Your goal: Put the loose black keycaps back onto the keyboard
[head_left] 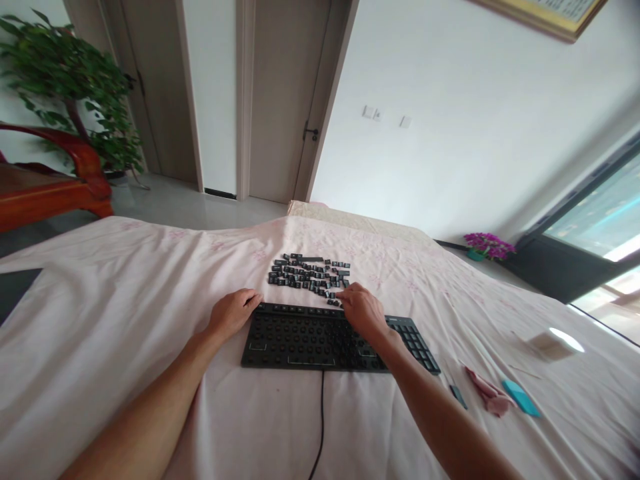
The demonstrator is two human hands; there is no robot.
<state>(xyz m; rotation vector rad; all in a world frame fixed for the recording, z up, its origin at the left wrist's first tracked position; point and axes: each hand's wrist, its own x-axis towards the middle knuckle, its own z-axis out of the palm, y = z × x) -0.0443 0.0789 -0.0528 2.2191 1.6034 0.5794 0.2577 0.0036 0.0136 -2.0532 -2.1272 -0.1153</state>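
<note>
A black keyboard (300,361) lies on the pink cloth, with most main keycaps off and bare key stems showing. Its right-hand number block and a top row still carry their caps. My left hand (233,313) is closed at the keyboard's upper left corner, thumb and fingers against the edge. Just beyond the keyboard, loose black keycaps (303,272) lie in rough rows. My right hand (364,312) reaches over the keyboard, its fingertips pinched on a keycap at the near right end of these rows. The fingers partly hide that keycap.
A cable (321,413) runs from the keyboard towards me. To the right lie a small dark strip (458,396), a pink cloth (493,395), a blue object (521,398) and a whitish box (553,345). A dark flat object (17,290) sits at the left edge.
</note>
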